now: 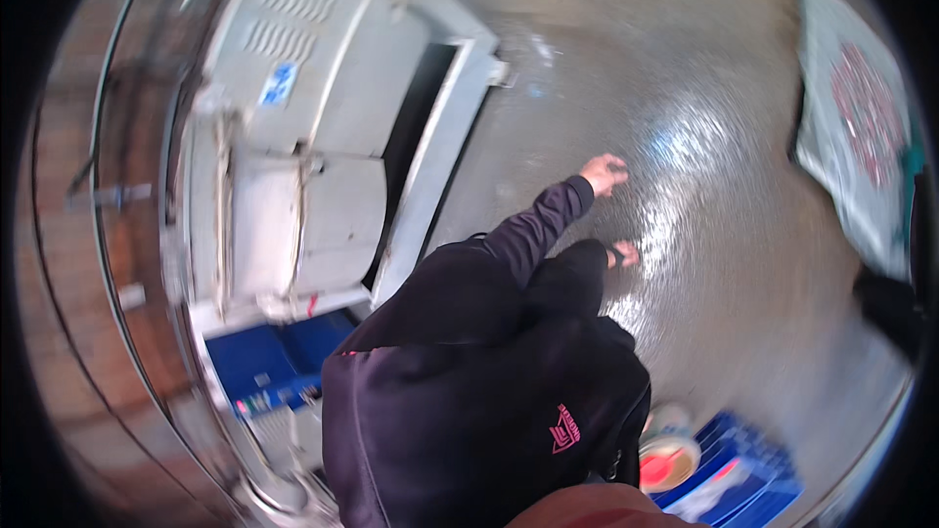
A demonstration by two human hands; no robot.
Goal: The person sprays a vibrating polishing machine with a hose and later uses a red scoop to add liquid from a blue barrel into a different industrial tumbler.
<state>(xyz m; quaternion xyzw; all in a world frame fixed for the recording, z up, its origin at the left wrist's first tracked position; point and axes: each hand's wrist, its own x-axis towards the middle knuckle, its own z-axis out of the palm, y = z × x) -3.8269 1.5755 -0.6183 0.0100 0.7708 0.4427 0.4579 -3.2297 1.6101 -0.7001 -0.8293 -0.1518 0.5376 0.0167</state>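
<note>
My left hand (pixel 603 175) reaches forward from a dark sleeve over the grey floor. Its fingers look curled, with a small dark patch between them that I cannot make out. My right hand (pixel 624 254) shows only in small part beyond the dark clothing, nearer my body, and its fingers are smeared by motion. Both hands are in the air, apart from the things around them. To the left of my arm stands a large pale-grey machine (pixel 357 68) with vent slots and a blue-and-white label.
At the machine's near end sits a blue bin (pixel 259 362). Close by on the right are a round tub (pixel 669 462) with something red inside and a blue box (pixel 743 469). A white sack (pixel 851 108) with red print stands far right. The floor (pixel 743 264) shines as if wet.
</note>
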